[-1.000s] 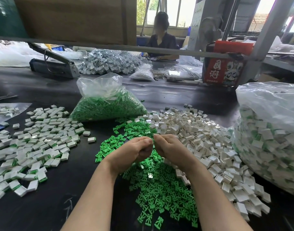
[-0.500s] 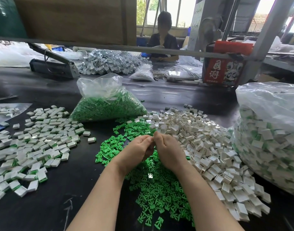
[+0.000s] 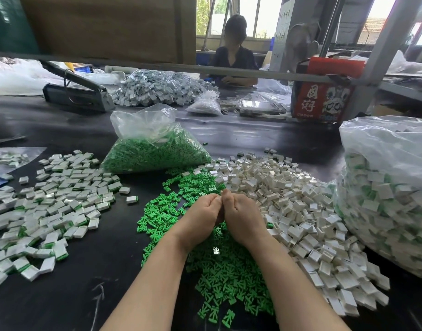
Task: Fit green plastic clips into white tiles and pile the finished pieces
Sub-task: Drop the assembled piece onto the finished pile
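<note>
Both hands had closed in since a second ago: left hand point(image 3: 202, 215) and right hand point(image 3: 241, 218) pressed knuckle to knuckle, fingers curled, over the green clips point(image 3: 219, 271). Couldn't tell what they pinched; it was hidden. White tiles point(image 3: 288, 201) lay right.

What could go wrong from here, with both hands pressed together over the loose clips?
1. The left hand and right hand are curled together, hiding whatever they hold; a misfit would likely go unseen from this view.
2. The loose green clips butt against the empty white tiles; forearms resting there could push parts into each other.
3. The finished pieces lie spread wide toward the table edge; a tossed piece might slide off.
</note>
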Available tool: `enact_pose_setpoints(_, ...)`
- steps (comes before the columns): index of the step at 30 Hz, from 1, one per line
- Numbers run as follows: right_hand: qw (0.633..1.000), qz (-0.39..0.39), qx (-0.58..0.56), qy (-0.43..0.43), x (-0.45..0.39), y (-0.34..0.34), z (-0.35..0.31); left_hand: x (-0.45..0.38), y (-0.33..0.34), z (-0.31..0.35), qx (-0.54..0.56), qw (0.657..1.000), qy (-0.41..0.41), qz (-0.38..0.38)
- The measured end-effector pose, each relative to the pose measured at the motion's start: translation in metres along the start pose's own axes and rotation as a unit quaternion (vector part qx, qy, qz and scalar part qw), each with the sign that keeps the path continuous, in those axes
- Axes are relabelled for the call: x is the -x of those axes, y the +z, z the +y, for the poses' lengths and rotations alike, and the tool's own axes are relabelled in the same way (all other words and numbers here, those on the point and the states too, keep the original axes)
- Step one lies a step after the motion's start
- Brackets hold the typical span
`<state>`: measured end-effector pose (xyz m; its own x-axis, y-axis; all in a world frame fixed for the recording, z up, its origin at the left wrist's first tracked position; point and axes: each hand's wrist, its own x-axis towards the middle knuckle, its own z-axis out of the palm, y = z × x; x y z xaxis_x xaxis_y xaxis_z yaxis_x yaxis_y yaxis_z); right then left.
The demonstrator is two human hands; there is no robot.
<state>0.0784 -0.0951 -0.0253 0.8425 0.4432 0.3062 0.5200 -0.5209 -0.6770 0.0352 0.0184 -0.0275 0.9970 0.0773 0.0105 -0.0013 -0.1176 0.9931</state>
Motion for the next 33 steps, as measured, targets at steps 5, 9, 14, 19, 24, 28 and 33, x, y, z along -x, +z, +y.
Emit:
enact_pose_setpoints(5,1.000,0.004,0.011,0.003,-0.001,0.001,0.001,-0.003,0.000,-0.004,-0.005,1.000,0.006,-0.002)
enact_pose_setpoints(9,1.000,0.008,0.017,0.002,-0.001,0.001,0.000,-0.004,0.003,-0.004,-0.018,1.000,0.021,0.010)
enact_pose_setpoints(14,1.000,0.009,0.026,-0.002,-0.001,0.000,0.000,-0.004,0.004,-0.005,-0.029,0.999,0.025,0.015)
enact_pose_setpoints(19,0.999,0.009,0.039,-0.011,0.001,-0.002,0.000,-0.004,0.003,-0.005,-0.047,0.998,0.028,0.016)
enact_pose_setpoints(24,0.999,0.004,0.042,-0.016,0.002,-0.003,-0.002,-0.003,0.000,-0.006,-0.046,0.999,0.026,0.005)
enact_pose_setpoints(28,0.983,-0.009,-0.176,0.041,-0.002,-0.008,-0.005,0.000,-0.004,-0.004,0.057,0.997,0.043,-0.018)
enact_pose_setpoints(33,0.917,-0.022,-0.384,0.110,-0.006,-0.020,-0.002,0.001,-0.005,0.000,0.084,0.994,0.057,-0.033)
